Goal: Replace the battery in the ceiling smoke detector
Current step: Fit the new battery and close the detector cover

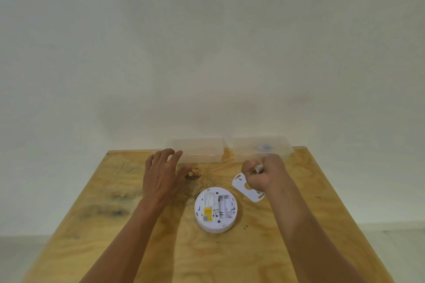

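Note:
The round white smoke detector (215,209) lies back-side up on the wooden table (161,248), showing a yellow label and an open battery bay with white cells in it. Its white mounting plate (243,187) lies flat just to the right, partly under my right hand. My right hand (264,173) is closed around small pale objects that look like batteries, blurred, in front of the right clear box. My left hand (161,172) hovers with fingers spread, its fingertips at the left clear box.
Two clear plastic boxes stand at the table's far edge against the white wall: the left box (202,151) and the right box (253,147), which holds something blue. A dark knot (192,174) marks the wood between my hands.

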Tool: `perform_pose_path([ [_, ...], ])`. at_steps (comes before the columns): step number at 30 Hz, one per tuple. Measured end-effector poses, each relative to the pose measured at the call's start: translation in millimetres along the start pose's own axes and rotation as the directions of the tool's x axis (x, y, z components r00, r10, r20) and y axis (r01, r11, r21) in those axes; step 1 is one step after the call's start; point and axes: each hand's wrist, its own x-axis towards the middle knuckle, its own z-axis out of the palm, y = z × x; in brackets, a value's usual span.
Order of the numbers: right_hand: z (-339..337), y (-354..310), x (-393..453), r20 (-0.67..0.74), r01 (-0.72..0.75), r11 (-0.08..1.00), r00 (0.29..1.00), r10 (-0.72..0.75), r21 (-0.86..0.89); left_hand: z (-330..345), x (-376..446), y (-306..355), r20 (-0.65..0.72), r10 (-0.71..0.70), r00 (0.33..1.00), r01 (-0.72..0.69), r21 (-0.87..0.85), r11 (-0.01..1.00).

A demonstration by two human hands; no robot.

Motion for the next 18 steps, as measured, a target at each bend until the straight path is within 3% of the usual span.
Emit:
perform_pose_path([
  [4, -6, 14, -14, 0.067, 0.088, 0.966, 0.995, -0.074, -0.242, -13, -13, 18, 0.067, -0.032, 0.997, 0.040, -0.121, 0.992],
  [8, -16, 19, -28, 0.170, 0.185, 0.846, 0.979, -0.114, -0.500, -32, -30, 39, 0.141, -0.037, 0.989, 0.077, -0.291, 0.954],
  [13, -30, 14, -39, 0.196, 0.227, 0.830, 0.970, -0.145, -0.510, -46, -57, 59, 0.322, 0.032, 0.946, 0.136, -0.484, 0.864],
  [18, -43, 19, -46, 0.165, 0.235, 0.751, 0.972, -0.169, -0.617, -39, -82, 66, 0.398, 0.071, 0.915, 0.151, -0.500, 0.853],
])
